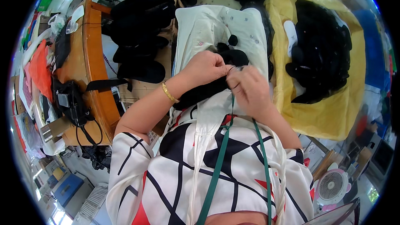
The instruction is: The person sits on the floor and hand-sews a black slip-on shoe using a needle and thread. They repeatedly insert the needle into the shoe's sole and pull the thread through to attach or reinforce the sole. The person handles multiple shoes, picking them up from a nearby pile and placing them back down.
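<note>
Both my hands meet over a white cloth-covered pad (pixel 223 16) in front of me. My left hand (pixel 204 68) is closed, thumb and finger pinched at the edge of some black fabric (pixel 235 57). What the pinch holds is too small to make out. Against those fingertips, my right hand (pixel 252 89) has its fingers curled together, slightly blurred, with a dark ring-like band on one finger. A small round black piece (pixel 233 40) lies on the pad beyond them. More black fabric (pixel 204 91) stretches below my left wrist. A green cord (pixel 216 162) hangs down my front.
On the right, a yellow-lined container (pixel 352 100) holds a heap of black pieces (pixel 321 50) and a white sole-shaped piece (pixel 290 37). Black sole-shaped pieces (pixel 141 71) are piled at left, beside a wooden table (pixel 95 54) with a black bag (pixel 71 100). A fan (pixel 332 185) stands lower right.
</note>
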`<state>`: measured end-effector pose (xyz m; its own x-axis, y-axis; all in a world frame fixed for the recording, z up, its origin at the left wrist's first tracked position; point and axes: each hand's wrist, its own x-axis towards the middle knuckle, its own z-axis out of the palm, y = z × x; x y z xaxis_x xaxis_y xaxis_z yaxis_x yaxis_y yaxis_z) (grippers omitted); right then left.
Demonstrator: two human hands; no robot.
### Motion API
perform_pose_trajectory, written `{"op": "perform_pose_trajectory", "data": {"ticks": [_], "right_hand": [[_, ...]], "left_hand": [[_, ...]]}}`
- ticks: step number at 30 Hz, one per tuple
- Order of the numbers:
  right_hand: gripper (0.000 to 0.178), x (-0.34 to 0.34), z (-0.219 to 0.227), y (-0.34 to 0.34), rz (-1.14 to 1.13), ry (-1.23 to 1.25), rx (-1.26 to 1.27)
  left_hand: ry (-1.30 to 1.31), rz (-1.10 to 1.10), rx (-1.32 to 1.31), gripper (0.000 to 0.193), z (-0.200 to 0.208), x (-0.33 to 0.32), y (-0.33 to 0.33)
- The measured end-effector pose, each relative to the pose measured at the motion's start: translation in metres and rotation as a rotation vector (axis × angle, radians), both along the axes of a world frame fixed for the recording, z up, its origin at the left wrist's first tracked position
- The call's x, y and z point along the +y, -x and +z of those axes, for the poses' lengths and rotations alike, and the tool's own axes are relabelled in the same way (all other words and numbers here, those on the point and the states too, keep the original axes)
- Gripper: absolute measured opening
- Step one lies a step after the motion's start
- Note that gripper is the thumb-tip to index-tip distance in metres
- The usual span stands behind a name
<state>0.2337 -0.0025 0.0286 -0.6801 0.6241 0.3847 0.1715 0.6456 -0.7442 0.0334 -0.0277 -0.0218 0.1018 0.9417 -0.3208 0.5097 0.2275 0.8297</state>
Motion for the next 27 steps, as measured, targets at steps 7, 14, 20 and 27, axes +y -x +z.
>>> {"op": "perform_pose_trajectory", "data": {"ticks": [7, 14, 20, 27], "right_hand": [[0.019, -0.008, 0.009, -0.025, 0.273, 0.582, -0.262], [0.011, 0.007, -0.032, -0.004, -0.049, 0.615, -0.236], [0.009, 0.018, -0.055, 0.022, -0.204, -0.053, -0.370], [0.009, 0.018, -0.062, 0.028, -0.175, 0.069, -0.303]], "left_hand": [[0.434, 0.294, -0.727, 0.010, -0.017, -0.011, 0.015], [0.463, 0.314, -0.705, 0.010, -0.012, -0.014, 0.021], [0.022, 0.094, -0.191, 0.012, -0.009, -0.019, 0.014], [0.132, 0.226, -0.364, 0.013, -0.031, -0.010, 0.021]]}}
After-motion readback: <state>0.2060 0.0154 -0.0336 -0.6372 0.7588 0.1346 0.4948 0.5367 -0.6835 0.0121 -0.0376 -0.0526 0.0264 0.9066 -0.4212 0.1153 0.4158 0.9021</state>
